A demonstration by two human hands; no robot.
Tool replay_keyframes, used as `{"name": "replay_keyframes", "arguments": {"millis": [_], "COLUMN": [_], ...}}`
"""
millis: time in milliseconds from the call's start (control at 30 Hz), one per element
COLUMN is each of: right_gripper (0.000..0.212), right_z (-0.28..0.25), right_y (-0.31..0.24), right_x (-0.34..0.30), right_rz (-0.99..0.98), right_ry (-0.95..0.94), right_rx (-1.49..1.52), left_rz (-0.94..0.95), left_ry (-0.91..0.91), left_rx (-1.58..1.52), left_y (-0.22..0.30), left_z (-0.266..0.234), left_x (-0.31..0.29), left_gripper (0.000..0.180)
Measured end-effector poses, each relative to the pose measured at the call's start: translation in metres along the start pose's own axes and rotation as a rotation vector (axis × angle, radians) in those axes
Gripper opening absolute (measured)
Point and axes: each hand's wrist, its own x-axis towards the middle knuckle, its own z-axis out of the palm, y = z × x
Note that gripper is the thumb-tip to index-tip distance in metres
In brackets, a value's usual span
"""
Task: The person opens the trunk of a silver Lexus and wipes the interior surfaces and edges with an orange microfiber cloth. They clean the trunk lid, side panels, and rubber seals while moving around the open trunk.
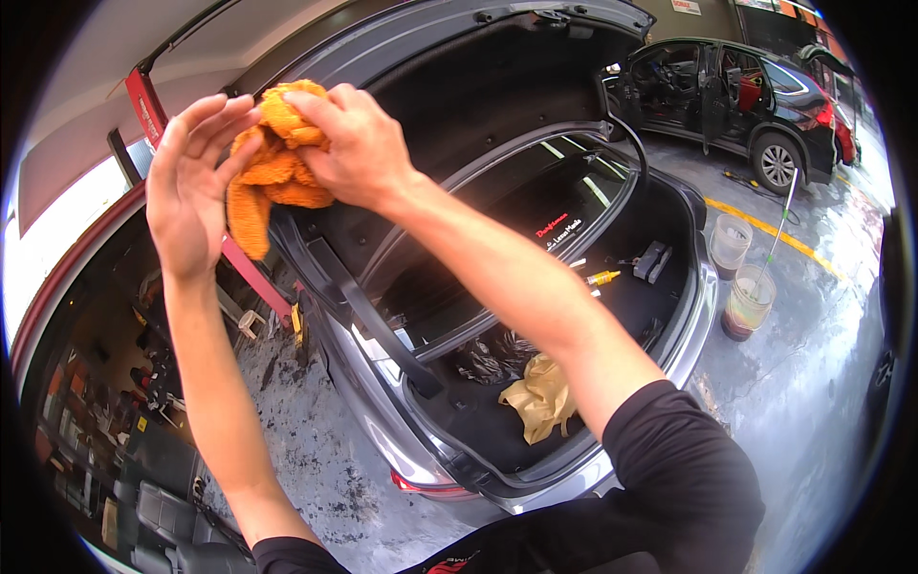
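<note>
My right hand [356, 143] is closed round a bunched orange cloth [277, 177], held up high near the raised trunk lid [497, 81] of a grey car. Part of the cloth hangs down below my grip. Close to its left side is my left hand [188, 187], with fingers stretched out and slightly curled. Its fingertips are at the cloth's edge; whether they touch it I cannot tell. Under my arms lies the open trunk [478, 450]. A tan cloth [541, 400], black plastic bags [492, 359], a yellow tube [602, 278] and a grey box-shaped item [653, 261] are inside.
Two clear buckets, one [731, 239] behind the other [749, 304], stand right of the car; a long thin handle leans from the nearer one. A dark car [765, 105] with open doors is at the far right. Red lift post [145, 100] and cluttered shelves [86, 402] are left.
</note>
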Motion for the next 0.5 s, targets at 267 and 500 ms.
{"name": "replay_keyframes", "arguments": {"millis": [267,500], "right_gripper": [0.027,0.053], "right_z": [-0.083,0.033], "right_y": [0.080,0.047], "right_x": [0.070,0.025], "right_rz": [0.521,-0.201], "right_ry": [0.408,0.300], "right_rx": [0.145,-0.178], "left_rz": [0.285,0.124], "left_ry": [0.245,0.328], "left_rx": [0.919,1.093], "left_y": [0.044,-0.023], "left_z": [-0.039,-0.038], "left_x": [-0.021,0.053], "left_gripper": [0.028,0.046]}}
